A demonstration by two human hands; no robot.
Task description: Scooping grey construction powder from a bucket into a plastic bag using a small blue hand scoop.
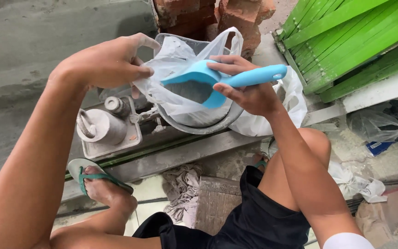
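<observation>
The person wears black shorts (254,216), dusted pale at the hem, and a grey flip-flop (93,177) with green straps at about eight o'clock. A white sleeve edge (346,240) shows at five o'clock. Both forearms are bare, with powder-dusted hands.

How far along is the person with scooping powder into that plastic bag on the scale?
Done: the clear plastic bag sits open in the scale pan. In hand: the left hand holds its rim while the right hand tips the blue scoop inside. Left: the bag looks mostly unfilled.
</observation>
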